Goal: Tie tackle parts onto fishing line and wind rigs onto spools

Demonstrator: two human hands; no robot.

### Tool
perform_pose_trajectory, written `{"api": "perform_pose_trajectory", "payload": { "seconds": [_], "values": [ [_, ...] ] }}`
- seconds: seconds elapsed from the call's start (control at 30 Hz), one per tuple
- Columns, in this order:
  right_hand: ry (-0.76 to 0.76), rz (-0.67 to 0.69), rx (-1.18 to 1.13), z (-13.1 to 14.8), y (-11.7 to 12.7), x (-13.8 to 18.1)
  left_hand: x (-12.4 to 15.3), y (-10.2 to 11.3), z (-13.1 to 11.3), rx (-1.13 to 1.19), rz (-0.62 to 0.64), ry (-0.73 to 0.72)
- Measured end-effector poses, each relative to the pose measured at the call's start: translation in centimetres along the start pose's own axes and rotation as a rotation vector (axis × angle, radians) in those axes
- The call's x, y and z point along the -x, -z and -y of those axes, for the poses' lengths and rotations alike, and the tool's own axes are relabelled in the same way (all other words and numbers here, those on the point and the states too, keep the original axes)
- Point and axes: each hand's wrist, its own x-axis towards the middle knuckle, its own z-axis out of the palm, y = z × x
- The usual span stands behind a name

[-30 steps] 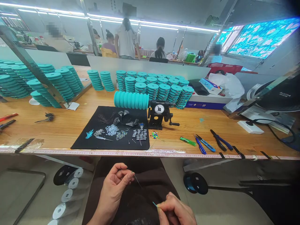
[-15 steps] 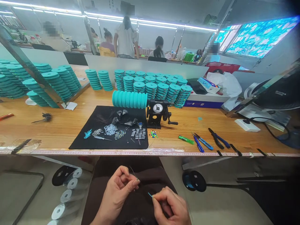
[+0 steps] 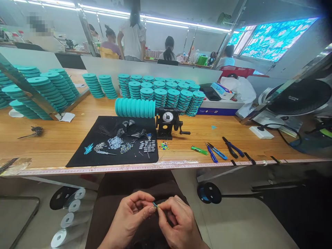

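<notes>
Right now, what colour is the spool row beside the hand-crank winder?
Plain teal, no pattern: the spool row shows best in the head view.

A tiny bright-blue piece [image 3: 155, 204], too small for its kind to be told, is pinched at the fingertips of two bare hands. A dark tip is seen at its left end, beside the pad of the left forefinger [image 3: 149, 209]. The left hand [image 3: 129, 216] is curled, with its fingers closed toward the piece from the left. The right hand [image 3: 178, 221] is turned inward, with its thumb [image 3: 162, 211] pressed close under the piece's right end. The piece is slightly tilted, and the fingertips of both hands are gathered around it.
</notes>
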Motion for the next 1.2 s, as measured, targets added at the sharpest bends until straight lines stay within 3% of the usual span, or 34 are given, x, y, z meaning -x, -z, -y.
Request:
{"api": "perform_pose_trajectory", "payload": {
  "seconds": [0.3, 0.47, 0.57, 0.73, 0.97, 1.2],
  "values": [
    [-0.131, 0.068, -0.055, -0.4, -0.4, 0.3, 0.0, 0.0, -0.1, -0.23, 0.043, -0.098],
    [-0.33, 0.177, -0.136, -0.3, -0.8, 0.4, 0.3, 0.0, 0.1, -0.507, 0.044, -0.287],
    [-0.372, 0.197, -0.253, 0.0, -0.6, -0.3, 0.4, 0.2, 0.3, -0.655, 0.023, -0.351],
    [-0.439, 0.228, -0.484, -0.3, -0.3, -1.9, 0.2, 0.2, 0.1, -0.615, 0.101, -0.215],
    [-0.682, 0.066, -0.801, -1.5, -1.9, -1.7, -0.3, 0.3, -0.4, -0.402, 0.143, -0.014],
    [-0.663, 0.018, -0.79, -0.9, -2.0, -1.0, -0.6, 0.1, 0.0, -0.301, 0.222, 0.047]
  ]
}}
